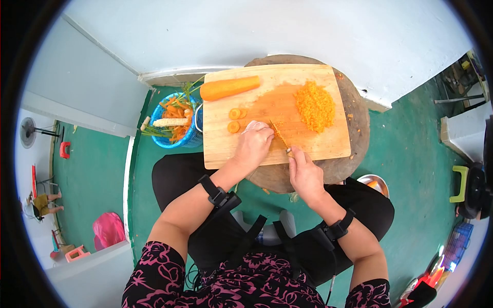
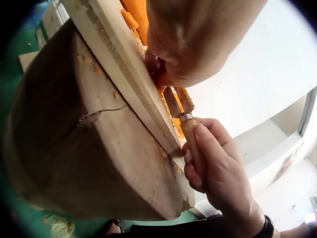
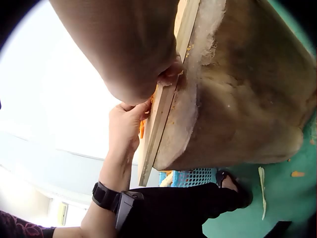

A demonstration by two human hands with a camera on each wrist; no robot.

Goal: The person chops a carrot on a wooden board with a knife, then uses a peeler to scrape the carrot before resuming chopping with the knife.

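Observation:
On the wooden cutting board (image 1: 280, 72), my left hand (image 1: 254, 146) bends its fingers down close beside a knife blade (image 1: 280, 134). What lies under those fingertips is hidden, and I cannot tell whether they hold a piece. My right hand (image 1: 306, 177) grips the knife's wooden handle (image 2: 189, 131) near the board's front edge. Orange bits cling to the blade. Several carrot slices (image 1: 234, 126) lie left of my left hand. A peeled carrot (image 1: 231, 88) rests at the board's far left, and a heap of chopped carrot (image 1: 316, 107) sits at the right.
A round wooden block (image 1: 354, 123) with scattered crumbs supports the board. To its left stands a blue basket (image 1: 192, 138) of peelings. A metal bowl (image 1: 380, 179) sits on the floor by the right knee. A white wall (image 1: 308, 31) rises just behind.

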